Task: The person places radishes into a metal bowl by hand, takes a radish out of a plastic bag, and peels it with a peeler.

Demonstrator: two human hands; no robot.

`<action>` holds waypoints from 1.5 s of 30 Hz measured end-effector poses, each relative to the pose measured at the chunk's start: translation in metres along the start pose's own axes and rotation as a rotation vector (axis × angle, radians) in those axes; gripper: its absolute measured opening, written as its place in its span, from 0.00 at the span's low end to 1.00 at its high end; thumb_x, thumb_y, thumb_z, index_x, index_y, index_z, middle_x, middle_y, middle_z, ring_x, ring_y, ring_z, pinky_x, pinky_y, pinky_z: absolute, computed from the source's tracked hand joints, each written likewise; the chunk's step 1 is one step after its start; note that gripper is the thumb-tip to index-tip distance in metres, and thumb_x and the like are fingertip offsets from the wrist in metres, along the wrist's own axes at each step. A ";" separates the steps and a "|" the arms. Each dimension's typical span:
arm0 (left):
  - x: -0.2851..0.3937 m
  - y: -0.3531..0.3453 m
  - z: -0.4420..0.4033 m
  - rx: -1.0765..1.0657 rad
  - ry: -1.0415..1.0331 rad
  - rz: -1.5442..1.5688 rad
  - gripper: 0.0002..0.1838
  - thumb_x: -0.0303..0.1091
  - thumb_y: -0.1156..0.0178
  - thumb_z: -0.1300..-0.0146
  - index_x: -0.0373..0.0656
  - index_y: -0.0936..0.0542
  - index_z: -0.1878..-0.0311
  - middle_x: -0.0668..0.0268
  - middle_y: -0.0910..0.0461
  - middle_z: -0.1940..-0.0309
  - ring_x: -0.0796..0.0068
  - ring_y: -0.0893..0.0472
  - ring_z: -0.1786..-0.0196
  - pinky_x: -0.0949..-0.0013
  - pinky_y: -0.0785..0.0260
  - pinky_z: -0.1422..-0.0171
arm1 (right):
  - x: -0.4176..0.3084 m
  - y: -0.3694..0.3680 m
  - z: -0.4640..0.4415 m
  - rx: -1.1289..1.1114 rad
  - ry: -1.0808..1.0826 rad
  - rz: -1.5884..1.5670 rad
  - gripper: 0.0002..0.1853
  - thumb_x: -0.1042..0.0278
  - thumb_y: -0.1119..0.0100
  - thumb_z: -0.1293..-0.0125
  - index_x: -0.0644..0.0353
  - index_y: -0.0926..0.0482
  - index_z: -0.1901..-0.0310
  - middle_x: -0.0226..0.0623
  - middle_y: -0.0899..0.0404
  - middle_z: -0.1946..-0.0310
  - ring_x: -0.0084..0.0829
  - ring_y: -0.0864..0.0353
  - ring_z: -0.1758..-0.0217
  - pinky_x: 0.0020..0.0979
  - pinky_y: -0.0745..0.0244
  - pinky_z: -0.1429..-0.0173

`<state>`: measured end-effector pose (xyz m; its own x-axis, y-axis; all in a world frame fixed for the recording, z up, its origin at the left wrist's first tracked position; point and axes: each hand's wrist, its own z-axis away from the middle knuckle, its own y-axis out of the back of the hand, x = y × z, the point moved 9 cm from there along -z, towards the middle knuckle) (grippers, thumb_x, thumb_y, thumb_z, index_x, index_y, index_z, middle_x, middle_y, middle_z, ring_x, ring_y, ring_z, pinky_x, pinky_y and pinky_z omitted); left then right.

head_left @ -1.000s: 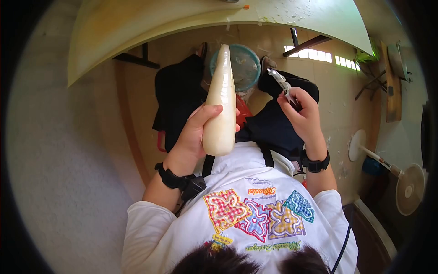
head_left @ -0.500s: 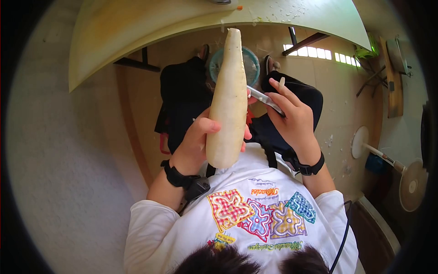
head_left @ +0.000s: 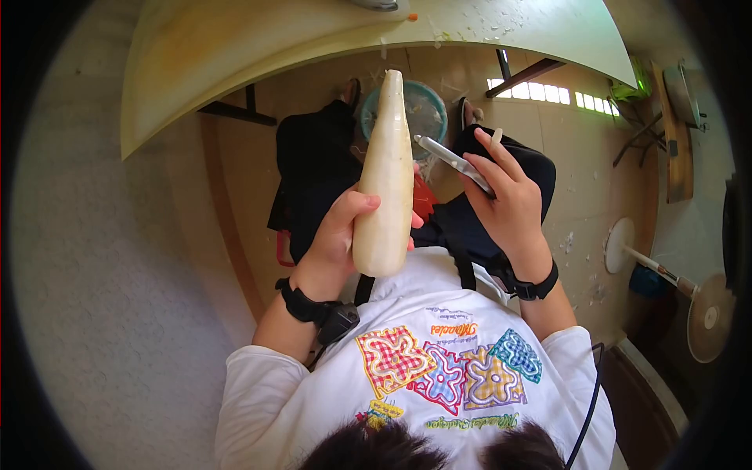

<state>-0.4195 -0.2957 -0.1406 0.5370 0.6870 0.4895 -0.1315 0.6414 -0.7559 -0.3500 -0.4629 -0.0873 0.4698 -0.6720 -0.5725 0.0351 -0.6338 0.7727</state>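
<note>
I see the bench (head_left: 305, 39) running across the top of the view, beyond the radish; its top carries water drops and a small orange scrap (head_left: 413, 16). A blue bucket (head_left: 444, 117) stands on the floor (head_left: 576, 157) between the feet (head_left: 471, 116), a position that would suit catching whatever falls from above. The white radish (head_left: 383, 188) is held in the air above the lap, thick end toward the body and narrow end pointing toward the bench, so most of its length is exposed. I read the left hand (head_left: 335, 233) as the support: its fingers are clamped around the thick end, thumb on top, presumably because that end gives the firmest hold. The right hand (head_left: 509, 205) has its fingers closed on the handle of a metal peeler (head_left: 454, 161), with the index finger extended. The peeler head lies just beside the radish, seemingly apart; I cannot confirm the gap in depth. A pale sliver (head_left: 497, 137), likely peel, shows at the index finger.
</note>
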 end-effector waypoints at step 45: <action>-0.011 -0.012 -0.028 -0.077 0.036 0.262 0.31 0.56 0.53 0.24 0.36 0.29 0.35 0.51 0.20 0.47 0.61 0.14 0.54 0.54 0.17 0.55 | 0.042 0.027 0.022 -0.131 -0.289 -0.457 0.10 0.81 0.31 0.41 0.65 0.15 0.57 0.30 0.18 0.66 0.17 0.25 0.69 0.20 0.31 0.65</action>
<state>-0.4004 -0.3203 -0.1492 0.5224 0.8128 0.2577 -0.2072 0.4142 -0.8863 -0.3491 -0.5170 -0.0964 0.1209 -0.4294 -0.8950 0.2968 -0.8447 0.4453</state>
